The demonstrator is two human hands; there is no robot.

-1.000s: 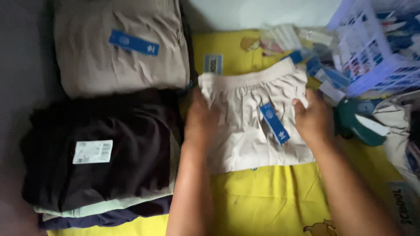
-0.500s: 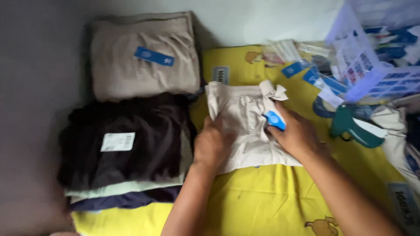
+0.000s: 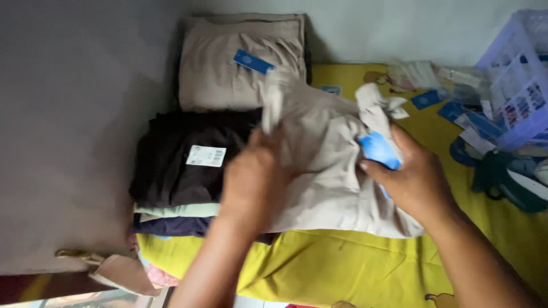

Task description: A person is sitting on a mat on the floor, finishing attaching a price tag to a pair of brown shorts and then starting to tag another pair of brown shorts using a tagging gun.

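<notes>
Beige folded garment gripped between both hands, long axis running away from wrists, waistband end raised toward far beige stack. Left hand closed on its left edge; right hand pinching right edge over blue tag. Dark stack just left of left hand.

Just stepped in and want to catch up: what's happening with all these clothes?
A person is handling a beige garment with a blue tag over a yellow sheet. The left hand grips its left side while the right hand holds the right side by the tag. Beside it lies a stack topped by a dark folded garment with a white label, and behind that a folded beige piece. A lilac basket and loose tags sit at the right.
</notes>
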